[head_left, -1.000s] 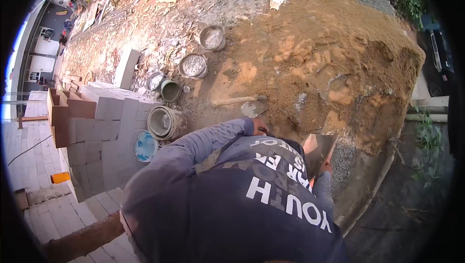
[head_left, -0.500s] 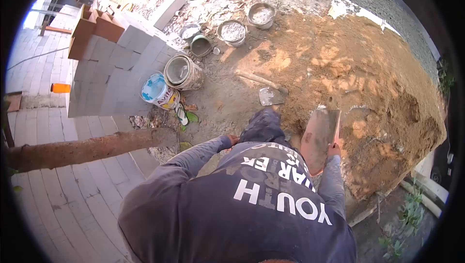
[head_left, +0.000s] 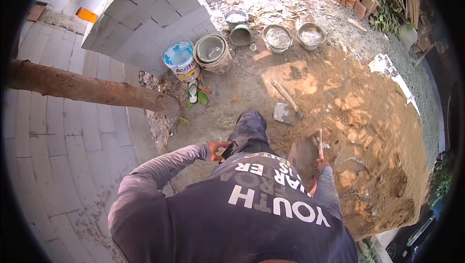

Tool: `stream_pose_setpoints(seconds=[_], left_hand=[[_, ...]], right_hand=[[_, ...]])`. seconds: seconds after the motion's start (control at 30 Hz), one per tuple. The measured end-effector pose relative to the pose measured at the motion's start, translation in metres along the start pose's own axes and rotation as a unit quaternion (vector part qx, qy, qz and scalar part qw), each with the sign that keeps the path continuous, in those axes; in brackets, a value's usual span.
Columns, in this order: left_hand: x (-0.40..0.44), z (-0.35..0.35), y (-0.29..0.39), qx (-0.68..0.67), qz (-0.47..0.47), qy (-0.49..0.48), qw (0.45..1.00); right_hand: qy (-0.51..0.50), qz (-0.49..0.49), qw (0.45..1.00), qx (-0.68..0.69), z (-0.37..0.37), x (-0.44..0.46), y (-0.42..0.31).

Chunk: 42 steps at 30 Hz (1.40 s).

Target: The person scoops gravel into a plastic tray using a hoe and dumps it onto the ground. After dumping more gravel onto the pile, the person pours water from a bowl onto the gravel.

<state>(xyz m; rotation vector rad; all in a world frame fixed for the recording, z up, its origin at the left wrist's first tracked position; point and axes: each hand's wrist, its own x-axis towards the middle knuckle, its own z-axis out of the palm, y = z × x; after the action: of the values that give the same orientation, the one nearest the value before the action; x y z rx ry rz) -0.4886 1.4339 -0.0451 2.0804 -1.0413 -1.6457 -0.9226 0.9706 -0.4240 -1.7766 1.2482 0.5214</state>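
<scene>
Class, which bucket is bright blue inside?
The white bucket with printed lettering, nearest the flip-flop. Only its inside shows bright blue; the other buckets show none.

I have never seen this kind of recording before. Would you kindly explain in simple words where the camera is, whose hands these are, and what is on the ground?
There is no machine here. One camera, worn on a person's head, looks forward and down, so you see the wearer's own shirt and arms. The right hand grips a flat panel by its edge. The left hand is at the dark trousers, with no held object visible. Ahead on the ground lies a hoe-like tool, with a sandy mound to the right. Farther off stand several buckets, including one with blue inside, near stacked grey blocks.
</scene>
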Motion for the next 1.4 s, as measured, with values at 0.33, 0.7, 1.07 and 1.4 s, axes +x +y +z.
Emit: stream_pose_setpoints(seconds=[0.33, 0.7, 1.07, 1.4], left_hand=[[-0.017, -0.127, -0.025, 0.096, 0.248, 0.025, 0.964], [0.021, -0.264, -0.117, 0.027, 0.381, 0.075, 0.921], [0.057, -0.247, -0.181, -0.193, 0.127, 0.087, 0.969], [0.024, -0.365, -0.018, 0.023, 0.327, 0.385, 0.863]], right_hand=[[0.107, -0.030, 0.992, -0.065, -0.047, -0.015, -0.165], [0.210, 0.079, 0.974, 0.026, -0.138, 0.046, -0.345], [0.231, -0.030, 0.950, -0.208, -0.179, 0.088, -0.569], [0.004, -0.149, 0.886, -0.438, -0.161, 0.256, -0.803]])
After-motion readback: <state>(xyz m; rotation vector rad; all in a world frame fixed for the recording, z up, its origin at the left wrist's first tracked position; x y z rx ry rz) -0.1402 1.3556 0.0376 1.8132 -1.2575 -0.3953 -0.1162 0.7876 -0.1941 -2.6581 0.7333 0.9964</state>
